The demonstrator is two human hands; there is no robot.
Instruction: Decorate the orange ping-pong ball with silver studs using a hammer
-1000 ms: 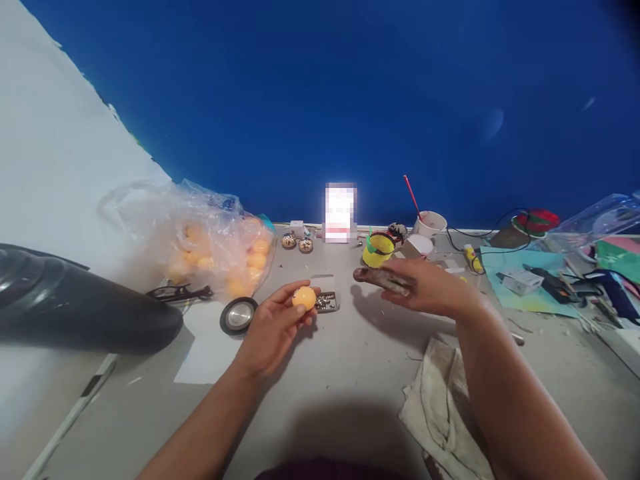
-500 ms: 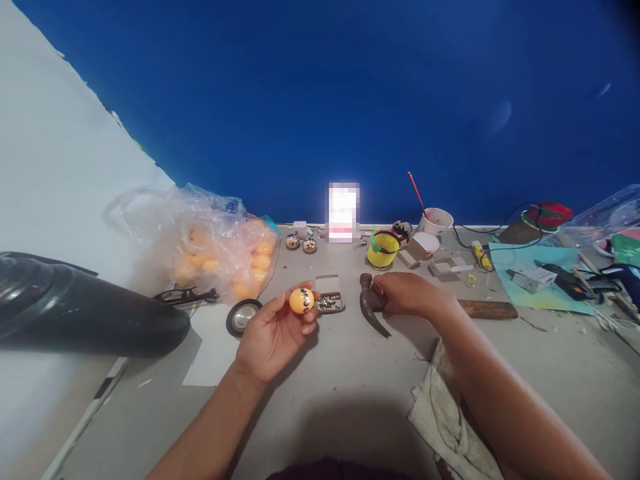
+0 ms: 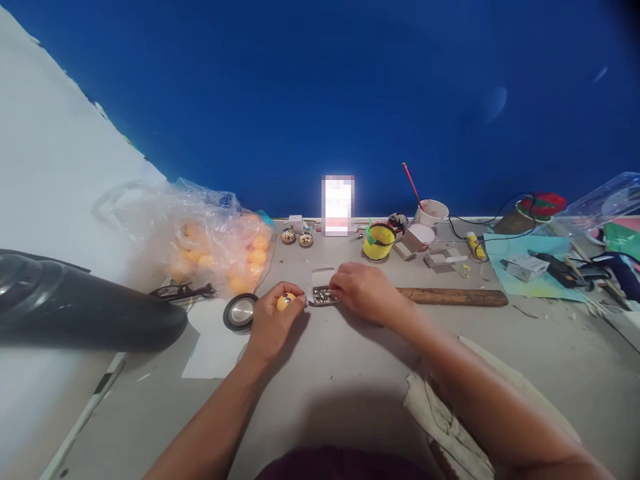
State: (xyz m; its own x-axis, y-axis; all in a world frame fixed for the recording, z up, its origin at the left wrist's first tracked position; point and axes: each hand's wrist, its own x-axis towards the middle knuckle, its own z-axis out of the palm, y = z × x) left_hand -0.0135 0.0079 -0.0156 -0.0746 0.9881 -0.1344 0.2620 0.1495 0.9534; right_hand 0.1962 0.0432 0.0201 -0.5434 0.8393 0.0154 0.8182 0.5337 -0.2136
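At the middle of the grey worktop (image 3: 340, 373), the left hand (image 3: 270, 323) is curled closed over a small orange ball (image 3: 285, 301) marked with a dark dot. It presses the ball down on the surface, probably to keep something so round from rolling off. Just at three o'clock from the ball lies a small open cardboard box (image 3: 323, 295), its white flap folded back toward twelve o'clock so that the heap of shiny metal pieces inside is easy to reach. The right hand (image 3: 365, 293) sits at the box's three o'clock edge with its fingers drawn narrow over the contents; whether they pinch a piece cannot be told. A wooden hammer handle (image 3: 453, 297) lies flat beyond that hand, pointing to three o'clock, with its head hidden. At ten o'clock a slumped clear plastic bag (image 3: 215, 233) holds many more orange balls. At one o'clock stands a yellow cup (image 3: 379, 241), and past it a white cup (image 3: 431, 212) with a red stick leaning inside. A pale crumpled cloth (image 3: 440, 413) lies at five o'clock, beneath the right forearm.
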